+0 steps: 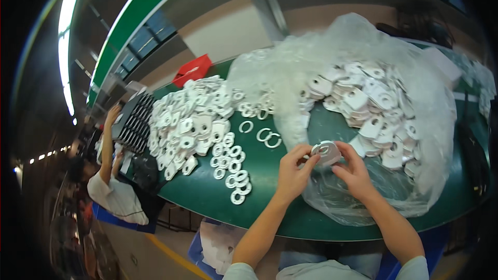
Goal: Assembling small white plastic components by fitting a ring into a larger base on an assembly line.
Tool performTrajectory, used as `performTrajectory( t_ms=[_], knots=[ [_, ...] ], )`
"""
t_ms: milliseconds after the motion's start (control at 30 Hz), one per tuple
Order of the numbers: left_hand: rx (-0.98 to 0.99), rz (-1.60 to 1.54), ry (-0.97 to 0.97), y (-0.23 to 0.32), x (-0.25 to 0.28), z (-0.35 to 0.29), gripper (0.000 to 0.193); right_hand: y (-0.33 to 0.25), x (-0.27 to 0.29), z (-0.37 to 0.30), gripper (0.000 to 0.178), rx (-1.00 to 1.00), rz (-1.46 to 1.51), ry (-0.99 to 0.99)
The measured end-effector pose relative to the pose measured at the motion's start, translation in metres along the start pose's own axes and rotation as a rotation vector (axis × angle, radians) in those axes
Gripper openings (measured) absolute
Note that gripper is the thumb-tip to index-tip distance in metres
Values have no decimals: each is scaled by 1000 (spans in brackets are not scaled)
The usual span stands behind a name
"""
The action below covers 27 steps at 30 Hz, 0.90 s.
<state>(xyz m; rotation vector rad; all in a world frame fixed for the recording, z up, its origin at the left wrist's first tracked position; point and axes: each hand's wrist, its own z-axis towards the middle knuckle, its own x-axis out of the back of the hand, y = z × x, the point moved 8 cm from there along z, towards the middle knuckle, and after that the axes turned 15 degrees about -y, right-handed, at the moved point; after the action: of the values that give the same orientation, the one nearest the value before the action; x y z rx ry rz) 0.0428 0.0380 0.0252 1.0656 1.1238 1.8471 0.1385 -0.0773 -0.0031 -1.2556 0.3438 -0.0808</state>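
Between my two hands is a white plastic plate with a rounded edge (327, 155), held above the near side of the green table (264, 173). A ring-shaped outline shows on its upper part; whether that is a separate ring I cannot tell. My left hand (296, 171) pinches its left edge with thumb and fingers. On the opposite edge my right hand (357, 177) grips it, thumb low and fingers above. Clear plastic sheeting (337, 202) lies beneath my hands. Just beyond them, to the right, is a heap of similar white plates with holes (381, 98).
Another heap of white plates (187, 119) covers the left of the table. Loose white rings (236, 166) lie beside it, with a few more rings (268, 137) at mid-table. A red bin (192, 70) and black stacked trays (136, 119) stand farther left, near a co-worker (116, 192).
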Motion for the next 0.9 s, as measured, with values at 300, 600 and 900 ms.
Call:
performTrajectory(
  t_ms=[300, 600, 900],
  knots=[
    [234, 46, 820, -18, 208, -159, 12, 15, 9, 1, 34, -118, -221, -60],
    [551, 116, 1101, -84, 406, -254, 25, 21, 10, 5, 31, -134, -284, -54],
    [204, -291, 1138, -99, 475, -225, 17, 15, 8, 2, 27, -121, -279, -62]
  ],
)
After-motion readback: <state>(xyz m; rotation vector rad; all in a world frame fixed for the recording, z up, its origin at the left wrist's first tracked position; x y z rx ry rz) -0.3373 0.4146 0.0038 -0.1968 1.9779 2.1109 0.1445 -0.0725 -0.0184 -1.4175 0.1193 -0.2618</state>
